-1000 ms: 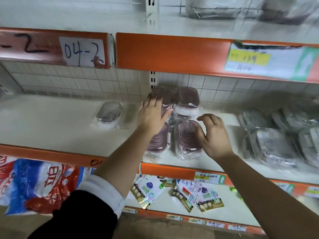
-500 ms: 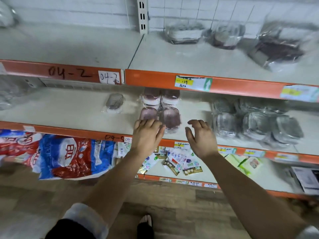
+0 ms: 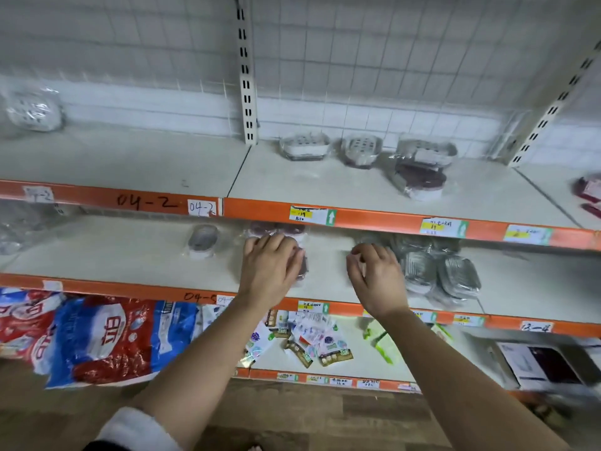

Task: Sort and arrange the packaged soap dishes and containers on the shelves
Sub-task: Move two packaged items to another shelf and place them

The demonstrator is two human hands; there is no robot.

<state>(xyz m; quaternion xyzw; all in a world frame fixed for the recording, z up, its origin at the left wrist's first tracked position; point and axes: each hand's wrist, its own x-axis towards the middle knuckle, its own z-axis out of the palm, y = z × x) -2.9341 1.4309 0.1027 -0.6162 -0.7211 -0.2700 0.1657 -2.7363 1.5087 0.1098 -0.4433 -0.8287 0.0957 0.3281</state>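
Left hand (image 3: 271, 268) moved back over purple dishes (image 3: 260, 229) on white shelf (image 3: 130, 258).

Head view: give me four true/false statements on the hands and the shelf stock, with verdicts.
1. The left hand lies with straight fingers over the purple soap dishes on the middle shelf. True.
2. The lone grey oval dish sits to the right of the purple soap dishes. False: it sits to their left.
3. The right hand lifts a dish clear of the shelf. False: its fingers are curled with nothing visible in them, beside the grey wrapped dishes.
4. Wrapped dishes also stand on the upper shelf. True.
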